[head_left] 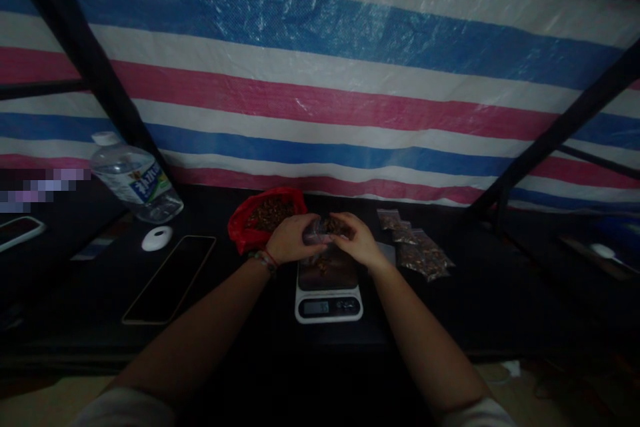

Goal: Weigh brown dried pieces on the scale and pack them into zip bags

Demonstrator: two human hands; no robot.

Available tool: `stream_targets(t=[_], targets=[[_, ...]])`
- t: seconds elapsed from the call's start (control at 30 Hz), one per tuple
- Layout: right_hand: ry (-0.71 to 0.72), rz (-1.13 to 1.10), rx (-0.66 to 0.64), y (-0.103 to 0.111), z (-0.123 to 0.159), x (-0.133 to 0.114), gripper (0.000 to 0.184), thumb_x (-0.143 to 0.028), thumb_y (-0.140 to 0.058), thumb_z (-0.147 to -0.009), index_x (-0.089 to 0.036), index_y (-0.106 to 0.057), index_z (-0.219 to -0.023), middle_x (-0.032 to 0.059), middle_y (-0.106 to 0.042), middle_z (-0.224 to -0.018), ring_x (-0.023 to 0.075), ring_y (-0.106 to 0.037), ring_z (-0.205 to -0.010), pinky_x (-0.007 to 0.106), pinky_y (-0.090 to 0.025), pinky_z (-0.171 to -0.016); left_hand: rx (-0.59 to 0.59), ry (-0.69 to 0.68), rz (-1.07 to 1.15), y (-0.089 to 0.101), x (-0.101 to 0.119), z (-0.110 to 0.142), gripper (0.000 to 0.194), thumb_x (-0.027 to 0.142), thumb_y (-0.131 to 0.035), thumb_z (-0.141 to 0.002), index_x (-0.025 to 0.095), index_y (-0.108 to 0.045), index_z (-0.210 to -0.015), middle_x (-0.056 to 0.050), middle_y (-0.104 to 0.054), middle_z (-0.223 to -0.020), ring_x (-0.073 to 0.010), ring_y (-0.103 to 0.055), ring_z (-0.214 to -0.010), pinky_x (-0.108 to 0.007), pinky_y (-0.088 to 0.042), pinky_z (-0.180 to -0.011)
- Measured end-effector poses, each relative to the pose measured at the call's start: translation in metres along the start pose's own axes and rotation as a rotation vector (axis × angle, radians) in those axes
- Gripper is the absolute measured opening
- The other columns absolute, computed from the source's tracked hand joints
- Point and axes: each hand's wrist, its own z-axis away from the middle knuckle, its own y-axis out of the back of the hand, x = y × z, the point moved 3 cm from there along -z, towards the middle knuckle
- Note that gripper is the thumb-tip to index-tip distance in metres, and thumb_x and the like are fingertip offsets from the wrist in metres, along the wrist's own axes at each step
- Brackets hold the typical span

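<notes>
Over the kitchen scale point(327, 310), my left hand point(290, 239) is closed on one side of a small clear plastic bag point(314, 230). My right hand point(359, 240) is closed on the bag's other side, with brown pieces showing between its fingers. A few brown bits point(323, 265) lie on the scale's plate below the hands. Just left of my left hand stands an open red plastic bag point(240, 221) filled with small brown pieces point(273, 212). Several filled clear bags point(425, 253) lie to the right of my right hand. The display digits are too dim to read surely.
A phone point(170, 279) lies left of the scale, with a white oval object point(157, 238) and a large clear bottle point(137, 180) behind it. Striped plastic sheeting point(320, 113) hangs behind the black table. Dark metal posts point(565, 133) slant at both sides.
</notes>
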Motion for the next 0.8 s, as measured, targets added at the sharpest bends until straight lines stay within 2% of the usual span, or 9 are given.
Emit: stream_targets(t=[0.13, 0.23, 0.4, 0.53, 0.8], targets=[[-0.057, -0.071, 0.029, -0.004, 0.002, 0.003, 0.055, -0.022, -0.071, -0.067, -0.024, -0.053, -0.119, 0.0058, -0.062, -0.109, 0.019, -0.06, -0.1, 0.034, -0.049, -0.088, -0.005, 0.014, 0.023, 0.001, 0.004, -0.001, 0.054, 0.054, -0.064, -0.069, 0.019, -0.056, -0.11, -0.007, -0.066, -0.101, -0.0242, -0.062, -0.092, -0.036, -0.047, -0.082], [-0.077, -0.097, 0.03, -0.005, 0.002, 0.001, 0.043, -0.024, -0.072, -0.067, -0.022, -0.057, -0.108, 0.005, -0.063, -0.104, 0.0181, -0.061, -0.096, 0.032, -0.05, -0.085, 0.0, 0.013, 0.041, 0.002, 0.006, -0.001, 0.049, 0.055, -0.064, -0.07, 0.02, -0.058, -0.103, -0.006, -0.066, -0.092, -0.0229, -0.063, -0.085, -0.034, -0.048, -0.076], [0.076, 0.011, 0.035, 0.001, 0.0, -0.015, 0.027, -0.026, -0.071, -0.07, -0.022, -0.066, -0.096, 0.0072, -0.06, -0.107, 0.0202, -0.058, -0.103, 0.035, -0.049, -0.087, 0.015, 0.008, 0.073, 0.0, 0.008, -0.001, 0.044, 0.053, -0.065, -0.07, 0.021, -0.058, -0.1, -0.005, -0.065, -0.091, -0.023, -0.062, -0.084, -0.034, -0.047, -0.074], [0.096, 0.063, 0.022, 0.003, 0.0, -0.022, 0.031, -0.026, -0.069, -0.074, -0.025, -0.066, -0.104, 0.0062, -0.062, -0.106, 0.0202, -0.059, -0.102, 0.036, -0.048, -0.089, 0.031, 0.03, 0.095, -0.004, 0.007, 0.0, 0.047, 0.049, -0.066, -0.068, 0.021, -0.055, -0.103, -0.005, -0.065, -0.093, -0.0234, -0.062, -0.086, -0.035, -0.047, -0.077], [0.116, 0.067, -0.027, -0.001, 0.005, -0.03, 0.048, -0.026, -0.059, -0.083, -0.031, -0.049, -0.13, 0.0045, -0.056, -0.129, 0.0197, -0.052, -0.117, 0.038, -0.043, -0.1, 0.025, 0.029, 0.13, -0.005, 0.011, 0.001, 0.043, 0.043, -0.066, -0.07, 0.019, -0.054, -0.103, -0.006, -0.064, -0.094, -0.0221, -0.062, -0.084, -0.034, -0.048, -0.075]])
